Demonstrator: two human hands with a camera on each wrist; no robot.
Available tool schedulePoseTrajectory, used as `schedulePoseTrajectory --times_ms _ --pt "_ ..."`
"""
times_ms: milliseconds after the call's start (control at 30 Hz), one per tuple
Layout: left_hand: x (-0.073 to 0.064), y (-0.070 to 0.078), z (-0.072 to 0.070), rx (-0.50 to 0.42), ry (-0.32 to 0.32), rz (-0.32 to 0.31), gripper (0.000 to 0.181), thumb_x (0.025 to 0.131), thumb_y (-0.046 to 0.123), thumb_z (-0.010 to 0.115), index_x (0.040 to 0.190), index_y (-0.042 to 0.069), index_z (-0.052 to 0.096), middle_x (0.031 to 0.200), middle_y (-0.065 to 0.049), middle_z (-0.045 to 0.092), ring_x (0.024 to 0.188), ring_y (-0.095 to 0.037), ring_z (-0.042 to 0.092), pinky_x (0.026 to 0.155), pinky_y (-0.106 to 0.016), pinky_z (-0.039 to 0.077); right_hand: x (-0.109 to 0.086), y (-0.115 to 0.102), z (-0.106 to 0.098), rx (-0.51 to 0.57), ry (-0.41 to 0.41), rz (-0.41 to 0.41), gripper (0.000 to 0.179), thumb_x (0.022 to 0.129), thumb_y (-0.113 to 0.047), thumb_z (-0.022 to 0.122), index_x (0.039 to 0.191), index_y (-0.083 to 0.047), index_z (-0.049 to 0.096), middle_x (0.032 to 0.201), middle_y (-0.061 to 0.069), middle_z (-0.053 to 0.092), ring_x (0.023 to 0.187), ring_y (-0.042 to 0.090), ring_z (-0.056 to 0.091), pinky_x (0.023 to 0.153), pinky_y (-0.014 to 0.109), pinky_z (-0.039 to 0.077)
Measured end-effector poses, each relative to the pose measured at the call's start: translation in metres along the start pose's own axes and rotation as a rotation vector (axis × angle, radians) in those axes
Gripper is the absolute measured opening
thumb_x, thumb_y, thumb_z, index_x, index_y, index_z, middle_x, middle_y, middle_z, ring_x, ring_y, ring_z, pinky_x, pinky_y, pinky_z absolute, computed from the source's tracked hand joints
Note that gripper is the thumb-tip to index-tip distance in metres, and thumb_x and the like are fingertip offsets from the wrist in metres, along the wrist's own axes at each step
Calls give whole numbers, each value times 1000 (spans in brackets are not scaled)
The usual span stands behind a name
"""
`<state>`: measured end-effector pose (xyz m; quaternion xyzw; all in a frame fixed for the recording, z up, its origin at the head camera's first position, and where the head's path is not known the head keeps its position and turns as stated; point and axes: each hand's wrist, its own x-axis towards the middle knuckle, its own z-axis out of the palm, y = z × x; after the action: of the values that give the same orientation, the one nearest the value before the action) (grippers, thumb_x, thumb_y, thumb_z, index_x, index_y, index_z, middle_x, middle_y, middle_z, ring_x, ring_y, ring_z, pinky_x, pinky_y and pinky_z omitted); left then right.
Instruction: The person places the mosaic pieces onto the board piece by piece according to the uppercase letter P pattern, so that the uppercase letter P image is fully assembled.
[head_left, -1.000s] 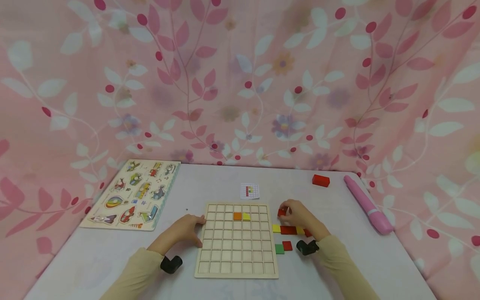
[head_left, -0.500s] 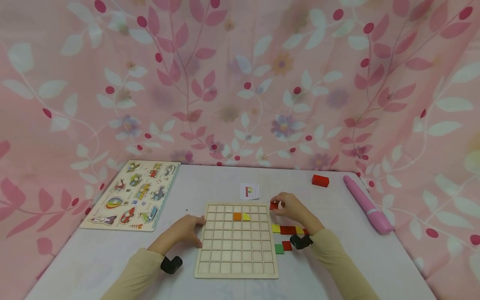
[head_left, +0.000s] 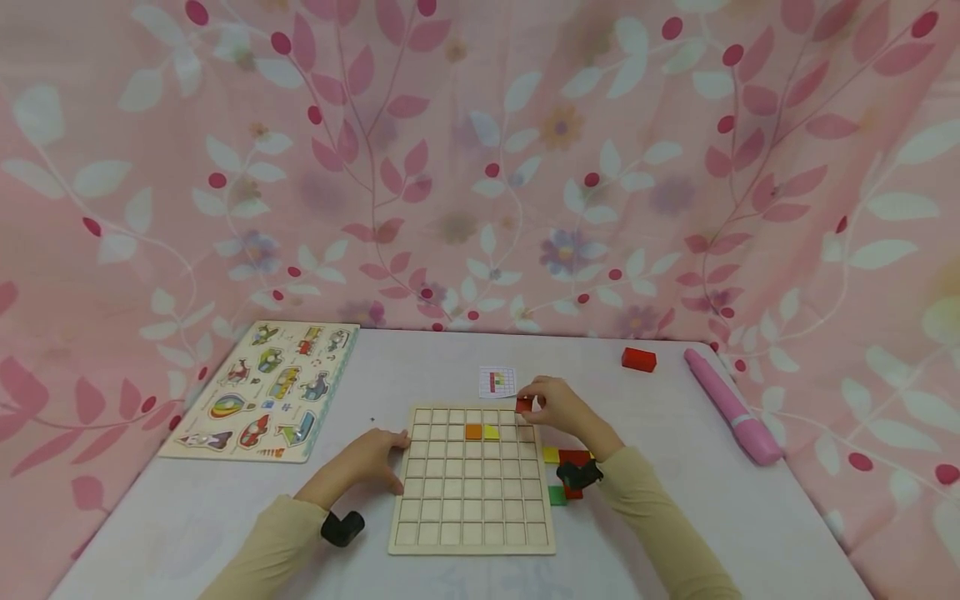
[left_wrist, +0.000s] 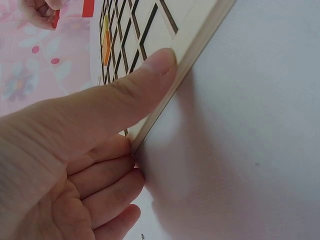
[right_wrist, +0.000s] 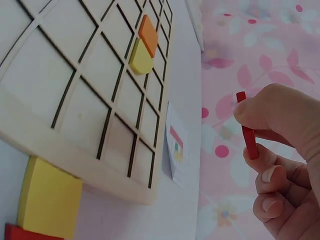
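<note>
My right hand (head_left: 558,406) pinches a small red square tile (right_wrist: 248,131) on edge between thumb and fingers. In the head view it is over the far right corner of the wooden grid board (head_left: 472,546). An orange tile (head_left: 473,432) and a yellow tile (head_left: 491,432) with one rounded end lie side by side in the board's second row from the back. My left hand (head_left: 367,460) rests at the board's left edge. In the left wrist view its thumb (left_wrist: 135,90) lies on the rim, with the other fingers bent beside the edge.
Right of the board lie yellow (head_left: 551,455), red (head_left: 574,457) and green (head_left: 557,496) tiles, partly hidden by my right wrist. A printed pattern card (head_left: 497,382) lies behind it. Farther out are a red block (head_left: 639,360), a pink tube-shaped object (head_left: 731,407) and a vehicle picture puzzle (head_left: 258,392).
My right hand has carried the red tile leftward, from beyond the board's right side to over its far right corner. My left hand has stayed at the left edge.
</note>
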<state>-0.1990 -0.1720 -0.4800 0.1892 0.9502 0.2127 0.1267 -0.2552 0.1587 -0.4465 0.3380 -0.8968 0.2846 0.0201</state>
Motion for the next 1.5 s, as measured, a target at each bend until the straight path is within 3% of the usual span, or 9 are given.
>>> schedulePoseTrajectory --times_ms 400,967,1300,1500 --pt "2 0 0 -5 -12 15 73 49 21 87 112 -2 60 124 -14 50 113 -32 46 94 -42 35 17 -12 9 17 6 -94 22 75 -9 70 96 -1 67 77 -1 53 60 11 40 50 22 37" --pt "-1 4 -1 25 -3 -35 72 49 23 87 113 2 61 123 -12 52 111 -34 46 92 -45 35 40 -36 27 94 -14 -167 21 76 -9 70 95 1 68 78 0 58 55 10 38 51 22 34" --pt "-4 6 -3 31 10 -54 71 48 22 87 112 2 62 124 -11 52 111 -34 46 92 -45 35 49 -47 49 120 -85 -98 25 78 -11 70 99 1 67 84 2 57 63 12 43 52 20 37" --pt "-3 6 -2 24 4 -56 72 48 23 87 112 3 62 123 -11 53 110 -35 46 92 -45 35 50 -42 64 74 -98 -116 24 78 -10 70 99 0 67 83 3 58 64 12 45 53 19 38"
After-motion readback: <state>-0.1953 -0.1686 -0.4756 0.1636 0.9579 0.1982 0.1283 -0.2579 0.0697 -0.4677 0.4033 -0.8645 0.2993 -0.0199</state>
